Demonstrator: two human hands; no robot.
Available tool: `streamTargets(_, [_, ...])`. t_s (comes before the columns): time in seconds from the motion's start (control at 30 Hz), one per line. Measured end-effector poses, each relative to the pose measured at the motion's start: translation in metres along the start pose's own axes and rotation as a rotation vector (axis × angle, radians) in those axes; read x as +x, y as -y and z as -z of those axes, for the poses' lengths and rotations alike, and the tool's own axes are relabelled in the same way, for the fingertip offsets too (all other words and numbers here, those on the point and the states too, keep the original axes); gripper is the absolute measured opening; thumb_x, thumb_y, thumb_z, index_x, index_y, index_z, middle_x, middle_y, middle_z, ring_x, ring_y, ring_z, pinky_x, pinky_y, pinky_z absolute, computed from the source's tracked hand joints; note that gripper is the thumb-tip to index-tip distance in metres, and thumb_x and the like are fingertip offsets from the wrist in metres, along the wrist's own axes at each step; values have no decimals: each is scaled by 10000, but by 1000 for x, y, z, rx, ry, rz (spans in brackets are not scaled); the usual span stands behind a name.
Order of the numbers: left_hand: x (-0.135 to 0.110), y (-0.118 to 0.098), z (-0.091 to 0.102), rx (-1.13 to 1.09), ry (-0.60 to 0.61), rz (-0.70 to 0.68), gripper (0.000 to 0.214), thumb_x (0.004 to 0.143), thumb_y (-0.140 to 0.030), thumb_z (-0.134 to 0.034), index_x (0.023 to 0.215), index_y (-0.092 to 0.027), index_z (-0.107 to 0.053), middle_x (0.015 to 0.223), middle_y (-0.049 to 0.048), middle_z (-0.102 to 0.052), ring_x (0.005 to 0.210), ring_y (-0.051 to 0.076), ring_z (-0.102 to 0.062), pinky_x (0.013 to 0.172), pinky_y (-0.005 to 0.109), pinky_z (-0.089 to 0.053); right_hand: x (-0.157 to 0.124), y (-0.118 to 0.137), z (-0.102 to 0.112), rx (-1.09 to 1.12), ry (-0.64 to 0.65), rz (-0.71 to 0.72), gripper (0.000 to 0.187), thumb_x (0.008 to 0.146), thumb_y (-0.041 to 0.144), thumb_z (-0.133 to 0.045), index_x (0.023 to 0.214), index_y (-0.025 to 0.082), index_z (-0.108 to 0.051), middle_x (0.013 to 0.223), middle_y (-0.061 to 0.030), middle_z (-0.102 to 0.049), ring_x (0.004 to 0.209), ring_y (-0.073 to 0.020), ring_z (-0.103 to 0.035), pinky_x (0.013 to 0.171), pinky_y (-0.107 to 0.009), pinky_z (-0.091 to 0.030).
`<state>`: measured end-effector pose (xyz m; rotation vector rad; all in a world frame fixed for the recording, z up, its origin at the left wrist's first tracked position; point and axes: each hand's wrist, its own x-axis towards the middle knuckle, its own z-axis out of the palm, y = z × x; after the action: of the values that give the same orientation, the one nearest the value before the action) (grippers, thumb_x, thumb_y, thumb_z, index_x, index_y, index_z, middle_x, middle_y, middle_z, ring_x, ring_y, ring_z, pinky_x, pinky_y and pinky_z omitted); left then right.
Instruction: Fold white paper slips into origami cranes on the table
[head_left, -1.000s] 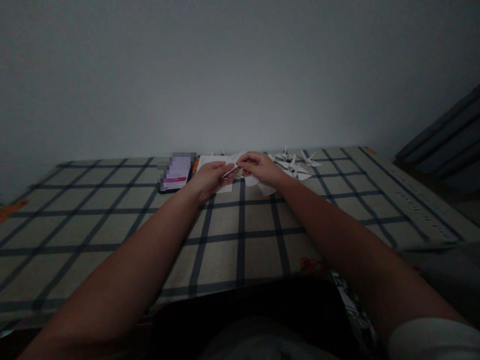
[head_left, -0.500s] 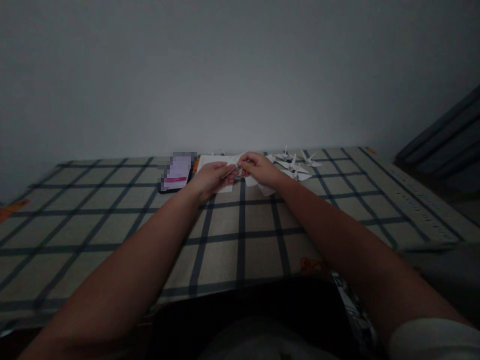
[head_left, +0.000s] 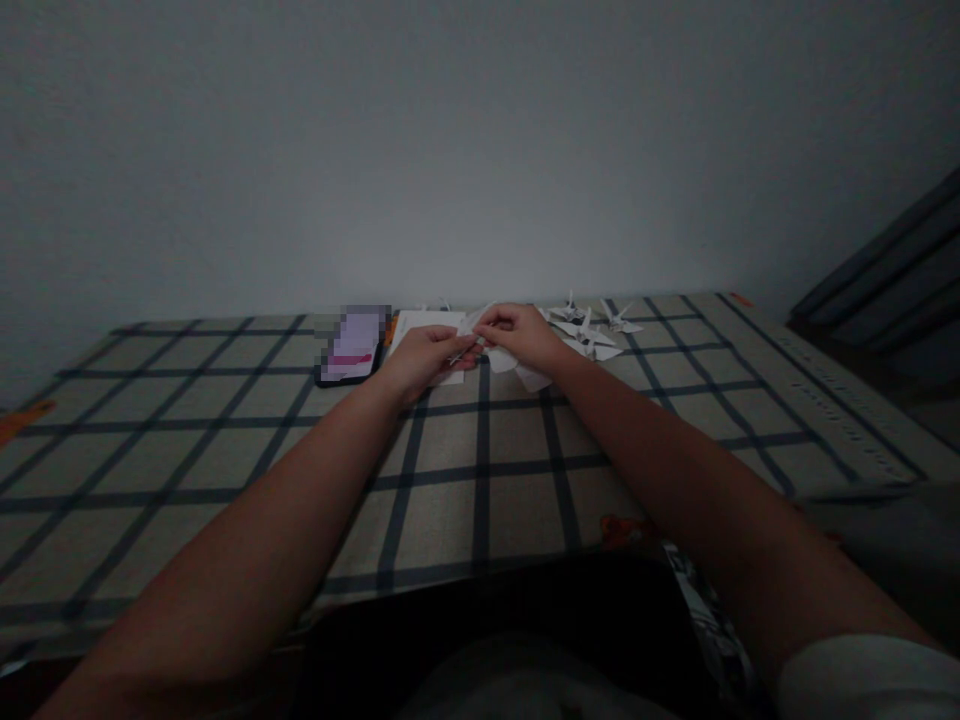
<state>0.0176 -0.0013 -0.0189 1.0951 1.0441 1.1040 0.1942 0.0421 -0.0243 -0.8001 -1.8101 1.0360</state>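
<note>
the fingers of the left hand [head_left: 426,362] are being brought slightly nearer the right hand [head_left: 523,335] than half a second ago, and less of the paper's edge is being shown below the left thumb. by that small shift, the work seems to be being kept to a fine adjustment at the fingertips rather than a large fold.

the folded white paper [head_left: 471,322] is being held between the two hands, near the far side of the cloth-covered table [head_left: 442,440]; it is being pinched by the thumb and fingers of both hands, though the exact grip is being partly hidden.

white pieces [head_left: 502,361] are being seen just below the right hand; whether they are being joined to the held paper cannot be told.

no container is being shown. paper cranes [head_left: 592,345] are being kept loose beyond the right hand, while a flat white sheet [head_left: 427,319] and a phone [head_left: 352,345] are being left by the left hand.
</note>
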Motion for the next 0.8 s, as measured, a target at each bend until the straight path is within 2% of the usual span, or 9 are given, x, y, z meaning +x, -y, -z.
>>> streamTargets(0.1, [-1, 0, -1, 1, -10, 19, 96, 779, -162, -782, 788, -86, -724, 859, 126, -743, 743, 120, -697, 768, 216, -563, 1, -1, -1, 48, -46, -7, 211, 750, 240, -711, 850, 197, -530, 762, 27, -599, 696, -113, -594, 640, -240, -492])
streamTargets(0.23, [2, 2, 3, 1, -48, -2, 93, 781, -176, -775, 770, -107, -712, 817, 95, -734, 695, 109, -679, 715, 203, -560, 1, -1, -3, 130, -87, -29, 296, 802, 245, -675, 978, 234, -438, 686, 78, -552, 606, -98, -582, 578, -217, -464])
streamTargets(0.5, [8, 6, 6, 91, -101, -4, 148, 700, -225, -805, 691, -130, -692, 726, 87, -713, 604, 133, -642, 588, 225, -519, 0, -5, -2, 91, 11, -9, 342, 822, 180, -637, 1074, 248, -417, 672, 86, -548, 664, -116, -624, 638, -234, -492])
streamTargets(0.67, [9, 9, 11, 234, -83, -44, 260, 702, -385, -812, 680, -145, -714, 607, 65, -657, 456, 101, -510, 425, 210, -337, -1, -6, -2, 90, 34, -12, 341, 834, 180, -619, 1093, 251, -410, 694, 68, -565, 680, -125, -621, 654, -242, -490])
streamTargets(0.8, [9, 9, 14, 319, -68, -60, 307, 717, -445, -790, 660, -154, -709, 519, 27, -589, 388, 74, -374, 397, 226, -207, -2, -4, -2, 89, 33, -15, 324, 841, 166, -604, 1090, 254, -416, 694, 67, -554, 684, -124, -621, 657, -239, -487])
